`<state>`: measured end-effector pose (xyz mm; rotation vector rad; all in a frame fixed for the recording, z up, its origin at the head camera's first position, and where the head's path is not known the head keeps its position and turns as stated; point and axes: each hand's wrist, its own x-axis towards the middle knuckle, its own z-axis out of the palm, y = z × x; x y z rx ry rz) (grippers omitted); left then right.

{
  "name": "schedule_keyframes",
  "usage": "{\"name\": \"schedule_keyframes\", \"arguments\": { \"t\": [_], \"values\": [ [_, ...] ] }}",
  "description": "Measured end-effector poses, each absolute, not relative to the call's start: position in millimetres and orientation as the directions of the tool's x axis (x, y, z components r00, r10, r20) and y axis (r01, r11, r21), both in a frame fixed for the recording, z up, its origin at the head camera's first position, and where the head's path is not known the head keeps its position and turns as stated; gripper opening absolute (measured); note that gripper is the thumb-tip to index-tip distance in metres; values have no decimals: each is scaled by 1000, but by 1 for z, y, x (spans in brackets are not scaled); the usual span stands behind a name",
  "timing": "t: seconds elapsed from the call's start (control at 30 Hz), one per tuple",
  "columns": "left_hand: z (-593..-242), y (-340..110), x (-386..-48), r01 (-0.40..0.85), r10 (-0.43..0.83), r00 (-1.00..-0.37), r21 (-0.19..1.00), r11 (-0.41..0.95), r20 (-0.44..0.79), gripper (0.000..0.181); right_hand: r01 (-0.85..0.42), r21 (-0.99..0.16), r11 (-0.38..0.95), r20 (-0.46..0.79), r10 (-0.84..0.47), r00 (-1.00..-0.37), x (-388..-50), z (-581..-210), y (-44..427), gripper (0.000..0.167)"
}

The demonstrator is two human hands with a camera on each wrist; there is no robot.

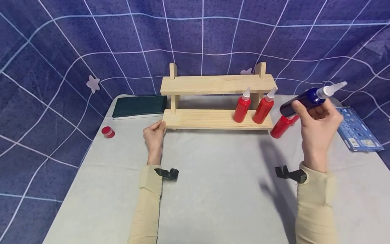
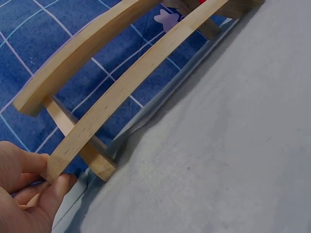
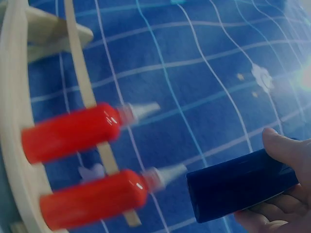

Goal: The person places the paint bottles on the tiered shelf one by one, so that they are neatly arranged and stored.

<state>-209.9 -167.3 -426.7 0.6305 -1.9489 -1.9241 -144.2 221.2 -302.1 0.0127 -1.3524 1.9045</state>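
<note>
A two-tier wooden shelf [image 1: 201,119] stands at the back of the table. My left hand [image 1: 154,135] pinches the left end of its lower board, which the left wrist view also shows. My right hand [image 1: 321,125] holds a dark blue squeeze bottle [image 1: 301,101] in the air, tilted, its white nozzle pointing up and right. On the lower board's right part stand two red squeeze bottles, one [image 1: 242,109] left of the other [image 1: 263,110]. Below the blue bottle, another red bottle [image 1: 280,127] stands on the table, with one more partly hidden behind it.
A dark green book [image 1: 140,105] lies left of the shelf. Nearer the left edge sits a small red-lidded jar [image 1: 108,132]. A blue printed packet [image 1: 358,130] lies at the right. Blue grid-patterned cloth [image 1: 201,37] hangs behind the table.
</note>
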Motion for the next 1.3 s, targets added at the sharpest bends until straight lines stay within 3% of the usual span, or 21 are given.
{"name": "schedule_keyframes", "arguments": {
  "t": [0.33,0.63,1.3],
  "values": [
    [-428,-169,-210,-94,-525,-847,996,-4,-82,27,-500,-866,-11,448,429,-784,-148,-314,183,31],
    [-427,-169,-211,-75,-524,-849,997,-15,-71,26,-395,-896,203,442,311,-841,-150,-326,153,33],
    [-429,-169,-209,-78,-519,-852,997,-8,-71,25,-305,-930,206,336,137,-932,-194,-352,101,44]
  ]
}}
